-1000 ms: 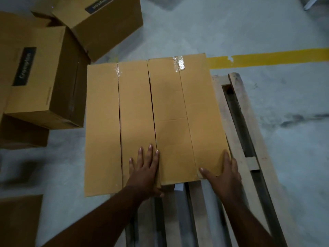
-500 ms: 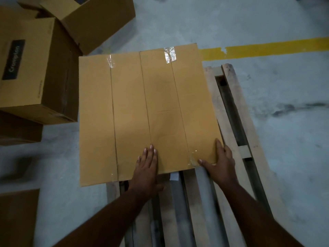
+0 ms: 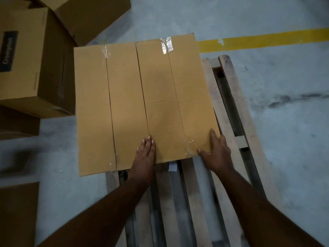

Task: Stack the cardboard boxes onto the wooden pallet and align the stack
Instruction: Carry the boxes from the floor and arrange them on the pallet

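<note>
- Right-hand box (image 3: 176, 97): plain brown carton, top face up, taped at the far edge and near seam; sits on the wooden pallet (image 3: 229, 107), covering its far left part, flush against its neighbour along one long seam.
- Left-hand box (image 3: 108, 107): same colour and length, clear tape at both ends of its centre seam; its left portion overhangs the pallet's left edge above the floor.
- Left hand (image 3: 145, 154): flat on the near end of the cartons, just right of the seam between them, fingers straight and close together, palm over the near edge; nothing grasped.
- Right hand (image 3: 216, 152): at the near right corner of the right-hand box, fingers extended along the right edge, thumb lying across the near edge by the tape; pressing rather than clutching, as far as the angle allows.
- Wooden pallet: pale slats with dark gaps, running toward the camera between both forearms; right side bare.
- White slip (image 3: 172, 166): small, showing under the near edge of the right-hand box; nature unclear.
- Labelled carton (image 3: 23, 57): on the floor left of the pallet, dark label on top, print blurred.
- Tilted carton (image 3: 92, 16): behind it, far left.
- Cardboard sheet (image 3: 17, 211): near left corner, partly out of view.
- Yellow floor line (image 3: 267, 39): painted on grey concrete beyond the pallet.
</note>
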`<move>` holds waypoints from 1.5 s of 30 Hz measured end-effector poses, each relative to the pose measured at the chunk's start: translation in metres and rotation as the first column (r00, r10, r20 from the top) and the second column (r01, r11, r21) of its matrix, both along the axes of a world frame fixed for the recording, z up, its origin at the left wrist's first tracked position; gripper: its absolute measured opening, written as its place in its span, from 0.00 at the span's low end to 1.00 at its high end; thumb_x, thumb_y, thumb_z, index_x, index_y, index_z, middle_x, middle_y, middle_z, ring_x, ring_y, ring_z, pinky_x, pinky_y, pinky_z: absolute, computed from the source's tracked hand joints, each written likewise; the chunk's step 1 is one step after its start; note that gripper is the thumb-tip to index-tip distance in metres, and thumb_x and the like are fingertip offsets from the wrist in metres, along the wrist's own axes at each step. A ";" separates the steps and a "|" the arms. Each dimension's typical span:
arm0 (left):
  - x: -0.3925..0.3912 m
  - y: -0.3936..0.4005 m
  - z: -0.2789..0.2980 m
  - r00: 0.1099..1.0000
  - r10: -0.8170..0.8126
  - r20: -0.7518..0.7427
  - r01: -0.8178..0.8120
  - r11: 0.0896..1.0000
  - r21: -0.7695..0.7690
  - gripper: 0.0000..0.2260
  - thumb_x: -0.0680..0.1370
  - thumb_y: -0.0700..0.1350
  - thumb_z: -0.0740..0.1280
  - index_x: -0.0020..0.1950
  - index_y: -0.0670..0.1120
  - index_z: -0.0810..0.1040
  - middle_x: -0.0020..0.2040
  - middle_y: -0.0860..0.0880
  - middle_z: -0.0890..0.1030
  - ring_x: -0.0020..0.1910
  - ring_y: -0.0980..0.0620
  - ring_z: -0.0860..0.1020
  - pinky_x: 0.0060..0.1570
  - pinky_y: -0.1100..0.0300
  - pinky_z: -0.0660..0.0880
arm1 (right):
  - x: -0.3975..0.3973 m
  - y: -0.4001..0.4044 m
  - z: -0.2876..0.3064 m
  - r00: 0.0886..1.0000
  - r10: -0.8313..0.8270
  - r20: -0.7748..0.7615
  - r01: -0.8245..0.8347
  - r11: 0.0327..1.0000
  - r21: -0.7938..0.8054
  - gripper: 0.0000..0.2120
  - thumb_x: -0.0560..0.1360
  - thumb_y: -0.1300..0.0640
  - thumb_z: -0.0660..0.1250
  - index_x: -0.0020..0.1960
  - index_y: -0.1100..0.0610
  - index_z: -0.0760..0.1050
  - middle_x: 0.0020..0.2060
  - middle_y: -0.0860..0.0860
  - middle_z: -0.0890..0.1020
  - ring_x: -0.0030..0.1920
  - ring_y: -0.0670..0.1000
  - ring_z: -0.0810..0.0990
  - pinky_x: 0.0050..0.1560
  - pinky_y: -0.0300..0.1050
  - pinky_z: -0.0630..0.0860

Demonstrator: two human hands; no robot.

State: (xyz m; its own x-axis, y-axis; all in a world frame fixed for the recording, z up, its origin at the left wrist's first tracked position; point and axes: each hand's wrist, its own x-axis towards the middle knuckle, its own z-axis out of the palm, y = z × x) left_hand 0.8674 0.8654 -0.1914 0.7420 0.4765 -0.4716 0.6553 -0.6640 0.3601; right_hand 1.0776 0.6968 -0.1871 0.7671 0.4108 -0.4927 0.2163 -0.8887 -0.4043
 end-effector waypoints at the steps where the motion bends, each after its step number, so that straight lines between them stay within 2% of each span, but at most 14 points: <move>1: -0.001 -0.001 0.000 1.000 0.013 0.012 -0.013 1.000 -0.004 0.43 0.82 0.37 0.64 0.80 0.48 0.32 0.81 0.48 0.30 0.81 0.47 0.33 0.82 0.48 0.42 | 0.000 -0.001 -0.001 1.000 0.005 0.007 -0.005 1.000 0.003 0.47 0.77 0.46 0.74 0.85 0.47 0.48 0.79 0.58 0.58 0.74 0.66 0.66 0.72 0.63 0.71; 4: -0.001 -0.005 0.000 0.999 0.041 0.035 -0.041 0.999 -0.002 0.41 0.83 0.37 0.64 0.81 0.48 0.34 0.82 0.49 0.31 0.81 0.48 0.33 0.82 0.48 0.41 | 0.000 -0.002 -0.005 0.999 0.041 0.002 -0.041 0.999 -0.018 0.46 0.78 0.47 0.73 0.85 0.46 0.46 0.81 0.58 0.54 0.76 0.66 0.63 0.73 0.65 0.70; 7: 0.002 -0.006 0.001 0.999 0.033 0.015 -0.033 0.999 -0.001 0.43 0.82 0.39 0.67 0.82 0.47 0.36 0.82 0.48 0.32 0.82 0.46 0.35 0.81 0.48 0.41 | -0.001 -0.001 -0.002 0.995 0.094 -0.026 -0.096 0.989 -0.115 0.46 0.79 0.44 0.70 0.84 0.44 0.42 0.84 0.56 0.42 0.82 0.66 0.50 0.76 0.67 0.64; 10: 0.002 -0.004 0.012 0.999 0.044 0.023 -0.042 0.994 -0.098 0.43 0.81 0.45 0.69 0.84 0.46 0.41 0.84 0.47 0.38 0.83 0.46 0.39 0.82 0.47 0.45 | -0.017 0.006 0.017 0.958 0.269 0.097 -0.257 0.959 -0.120 0.41 0.81 0.43 0.68 0.84 0.41 0.46 0.84 0.52 0.41 0.83 0.62 0.44 0.79 0.66 0.56; 13: -0.017 -0.006 0.039 0.990 0.105 0.091 -0.086 0.978 -0.188 0.38 0.81 0.45 0.70 0.85 0.45 0.50 0.85 0.46 0.49 0.83 0.46 0.48 0.82 0.47 0.51 | -0.058 0.016 0.057 0.936 0.338 0.101 -0.350 0.925 0.146 0.33 0.82 0.49 0.67 0.83 0.42 0.56 0.84 0.50 0.55 0.83 0.56 0.52 0.80 0.60 0.57; 15: -0.043 -0.006 0.065 0.971 0.184 0.150 -0.146 0.961 -0.236 0.33 0.81 0.43 0.69 0.83 0.44 0.58 0.83 0.45 0.58 0.82 0.47 0.55 0.81 0.50 0.55 | -0.097 0.021 0.087 0.969 0.247 0.009 -0.237 0.916 0.323 0.30 0.82 0.54 0.68 0.82 0.45 0.63 0.80 0.49 0.65 0.80 0.52 0.62 0.77 0.53 0.64; 20: -0.144 0.010 0.145 0.906 0.387 0.172 -0.315 0.887 -0.337 0.24 0.81 0.39 0.69 0.77 0.42 0.70 0.74 0.43 0.74 0.73 0.45 0.72 0.73 0.54 0.68 | -0.206 0.032 0.169 0.988 0.024 -0.152 0.052 0.880 0.473 0.23 0.83 0.57 0.67 0.77 0.49 0.71 0.68 0.46 0.79 0.68 0.42 0.77 0.68 0.45 0.76; 25: -0.280 0.030 0.227 0.852 0.486 0.196 -0.415 0.854 -0.314 0.18 0.81 0.38 0.68 0.72 0.44 0.76 0.69 0.47 0.79 0.68 0.49 0.76 0.67 0.63 0.67 | -0.327 0.060 0.251 0.935 0.033 -0.353 0.148 0.869 0.472 0.19 0.83 0.58 0.67 0.73 0.49 0.75 0.63 0.46 0.82 0.62 0.41 0.80 0.64 0.42 0.79; 28: -0.358 0.032 0.268 0.780 0.556 0.287 -0.494 0.829 -0.262 0.15 0.81 0.37 0.68 0.68 0.44 0.79 0.66 0.48 0.81 0.65 0.50 0.78 0.67 0.60 0.71 | -0.398 0.082 0.293 0.909 0.128 -0.397 0.098 0.859 0.502 0.17 0.83 0.59 0.67 0.71 0.51 0.76 0.62 0.47 0.83 0.61 0.42 0.81 0.62 0.39 0.79; 30: -0.405 0.025 0.294 0.718 0.608 0.338 -0.559 0.794 -0.239 0.14 0.81 0.36 0.68 0.66 0.43 0.81 0.64 0.46 0.82 0.64 0.48 0.79 0.67 0.55 0.73 | -0.444 0.090 0.320 0.888 0.219 -0.404 0.046 0.832 0.552 0.15 0.83 0.60 0.67 0.69 0.51 0.77 0.61 0.48 0.83 0.58 0.42 0.82 0.59 0.38 0.79; 36: -0.527 -0.056 0.377 0.538 0.739 0.404 -0.707 0.657 -0.260 0.13 0.82 0.38 0.67 0.66 0.42 0.80 0.62 0.48 0.83 0.61 0.51 0.80 0.64 0.56 0.75 | -0.561 0.056 0.390 0.835 0.437 -0.335 -0.134 0.752 0.646 0.14 0.82 0.56 0.68 0.68 0.53 0.79 0.59 0.47 0.85 0.55 0.40 0.82 0.56 0.31 0.77; 38: -0.564 -0.085 0.399 0.483 0.770 0.417 -0.736 0.615 -0.284 0.12 0.82 0.39 0.67 0.66 0.43 0.80 0.61 0.49 0.83 0.60 0.53 0.80 0.62 0.56 0.76 | -0.594 0.034 0.408 0.817 0.463 -0.343 -0.150 0.746 0.649 0.13 0.82 0.54 0.69 0.67 0.51 0.80 0.57 0.45 0.85 0.52 0.34 0.81 0.50 0.24 0.73; 41: -0.615 -0.116 0.421 0.453 0.796 0.402 -0.745 0.585 -0.319 0.10 0.82 0.41 0.67 0.62 0.51 0.80 0.56 0.56 0.83 0.55 0.60 0.80 0.55 0.61 0.76 | -0.636 0.008 0.432 0.807 0.470 -0.357 -0.157 0.754 0.637 0.13 0.83 0.53 0.68 0.67 0.49 0.79 0.57 0.43 0.84 0.51 0.31 0.79 0.48 0.22 0.72; 45: -0.678 -0.120 0.428 0.404 0.830 0.385 -0.783 0.531 -0.324 0.12 0.81 0.38 0.68 0.64 0.48 0.80 0.57 0.52 0.84 0.58 0.54 0.81 0.60 0.54 0.78 | -0.692 -0.004 0.446 0.789 0.471 -0.393 -0.159 0.775 0.611 0.14 0.83 0.51 0.68 0.67 0.50 0.79 0.56 0.42 0.83 0.52 0.31 0.78 0.49 0.21 0.72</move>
